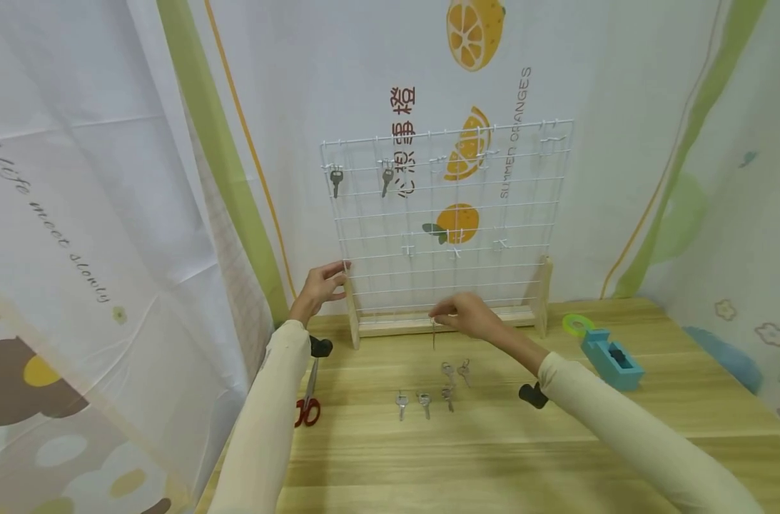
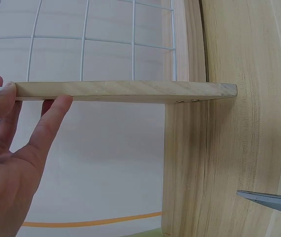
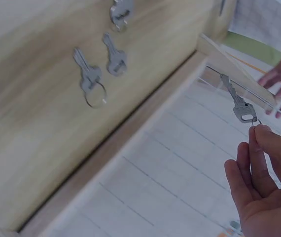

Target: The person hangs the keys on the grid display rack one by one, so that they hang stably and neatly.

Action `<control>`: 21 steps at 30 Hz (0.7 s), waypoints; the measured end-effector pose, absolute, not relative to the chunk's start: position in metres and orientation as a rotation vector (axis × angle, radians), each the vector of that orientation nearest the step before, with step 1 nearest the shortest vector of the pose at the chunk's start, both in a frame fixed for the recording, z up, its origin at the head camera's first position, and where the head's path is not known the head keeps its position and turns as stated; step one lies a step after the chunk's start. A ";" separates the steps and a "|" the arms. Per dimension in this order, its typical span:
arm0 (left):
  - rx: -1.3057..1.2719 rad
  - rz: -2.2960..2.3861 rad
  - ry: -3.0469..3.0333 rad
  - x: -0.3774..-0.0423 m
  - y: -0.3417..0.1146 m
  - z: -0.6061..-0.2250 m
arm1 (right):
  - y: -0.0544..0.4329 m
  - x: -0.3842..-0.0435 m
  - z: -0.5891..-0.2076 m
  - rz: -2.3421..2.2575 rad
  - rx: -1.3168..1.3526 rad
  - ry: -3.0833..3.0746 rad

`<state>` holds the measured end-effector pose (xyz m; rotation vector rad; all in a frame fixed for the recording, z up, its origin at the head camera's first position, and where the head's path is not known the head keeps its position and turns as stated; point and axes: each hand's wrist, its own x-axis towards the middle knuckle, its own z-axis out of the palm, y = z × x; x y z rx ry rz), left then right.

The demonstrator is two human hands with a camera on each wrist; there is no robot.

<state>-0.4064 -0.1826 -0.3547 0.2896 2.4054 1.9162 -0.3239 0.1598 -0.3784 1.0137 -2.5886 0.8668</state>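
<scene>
My right hand (image 1: 468, 314) pinches the small ring of a silver key (image 3: 243, 111) between thumb and fingertips, in front of the lower bar of a white wire grid rack (image 1: 422, 275). In the head view the key hangs down from the fingers. At the rack's left end my left hand (image 1: 320, 285) holds the wooden upright (image 2: 125, 90) near its top, thumb and fingers against the wood. Two keys hang on hooks at the upper left: an outer key (image 1: 336, 182) and an inner key (image 1: 387, 181). Several loose keys (image 1: 424, 405) with rings lie on the table in front.
Red-handled scissors (image 1: 308, 412) lie left of the keys. On the right stand a blue tape dispenser (image 1: 613, 360) and a green tape roll (image 1: 578, 325). More white hooks (image 1: 455, 252) sit on the grid. A printed curtain (image 1: 287, 78) hangs behind the wooden table (image 1: 492, 471).
</scene>
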 end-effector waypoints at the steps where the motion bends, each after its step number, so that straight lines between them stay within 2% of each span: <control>1: 0.287 1.914 2.406 -0.407 -0.183 -0.355 | 0.160 -0.324 -0.374 0.861 1.012 -2.582; 21: 0.322 1.895 2.412 -0.404 -0.182 -0.354 | 0.172 -0.327 -0.299 0.818 0.934 -2.521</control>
